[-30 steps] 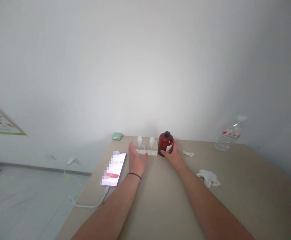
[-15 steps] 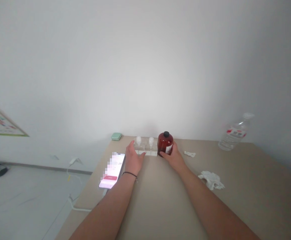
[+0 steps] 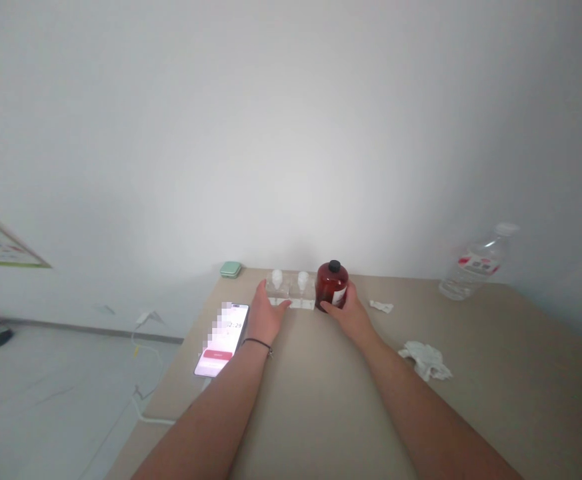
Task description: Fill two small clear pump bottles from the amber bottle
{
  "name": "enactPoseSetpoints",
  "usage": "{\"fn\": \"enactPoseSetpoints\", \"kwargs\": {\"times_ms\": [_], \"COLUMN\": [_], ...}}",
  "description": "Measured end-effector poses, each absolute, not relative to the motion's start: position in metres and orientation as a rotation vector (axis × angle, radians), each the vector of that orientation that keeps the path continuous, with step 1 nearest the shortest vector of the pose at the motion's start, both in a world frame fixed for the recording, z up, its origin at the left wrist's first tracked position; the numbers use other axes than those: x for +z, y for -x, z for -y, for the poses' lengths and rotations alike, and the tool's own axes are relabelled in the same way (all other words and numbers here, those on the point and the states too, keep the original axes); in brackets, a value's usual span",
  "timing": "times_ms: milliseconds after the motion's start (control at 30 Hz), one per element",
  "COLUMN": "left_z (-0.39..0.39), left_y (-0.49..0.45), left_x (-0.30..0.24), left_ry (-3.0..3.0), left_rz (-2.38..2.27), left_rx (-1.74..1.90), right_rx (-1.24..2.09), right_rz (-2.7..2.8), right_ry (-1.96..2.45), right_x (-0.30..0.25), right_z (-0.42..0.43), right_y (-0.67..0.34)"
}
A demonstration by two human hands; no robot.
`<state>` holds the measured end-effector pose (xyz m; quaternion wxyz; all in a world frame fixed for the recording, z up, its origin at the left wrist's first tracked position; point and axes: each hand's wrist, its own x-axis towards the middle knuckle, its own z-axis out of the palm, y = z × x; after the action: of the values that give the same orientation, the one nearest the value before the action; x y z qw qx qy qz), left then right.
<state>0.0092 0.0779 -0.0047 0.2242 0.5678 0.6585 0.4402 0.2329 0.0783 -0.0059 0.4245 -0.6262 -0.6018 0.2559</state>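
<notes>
Two clear square containers with white round tops, the left container [image 3: 277,285] and the right container [image 3: 302,287], stand side by side near the wall. My left hand [image 3: 265,317] grips the left one, thumb across its front and fingers round its left side. Directly right of the pair is a dark red-brown bottle [image 3: 331,283] with a black cap and a white label, upright on the table. Around its right side wraps my right hand [image 3: 353,315], with the thumb on the front. Fingertips behind these things are hidden.
A lit phone [image 3: 222,340] with a cable lies left of my left wrist. At the back left corner sits a small green case [image 3: 231,269]. Crumpled tissue [image 3: 427,360], a smaller scrap [image 3: 381,306] and a clear plastic bottle [image 3: 475,263] are to the right.
The view has shifted slightly. Both hands keep the same places on the clear container and the brown bottle, with no other clear movement.
</notes>
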Motion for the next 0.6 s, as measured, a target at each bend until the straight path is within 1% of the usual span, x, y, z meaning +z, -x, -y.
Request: {"fn": "enactPoseSetpoints", "kwargs": {"times_ms": [200,600], "left_z": [-0.0741,-0.0761], "left_y": [-0.0087,-0.0098], "left_x": [0.0017,0.0016], "left_ry": [-1.505,-1.512], "left_rz": [-1.845,-1.818], "left_rx": [1.16,1.211], "right_rx": [0.651,0.671], "right_rz": [1.502,1.487], "right_ry": [1.561,1.524], "right_x": [-0.0008,-0.0066], "right_z": [-0.0759,-0.0794], "right_y": [-0.231,-0.2325]}}
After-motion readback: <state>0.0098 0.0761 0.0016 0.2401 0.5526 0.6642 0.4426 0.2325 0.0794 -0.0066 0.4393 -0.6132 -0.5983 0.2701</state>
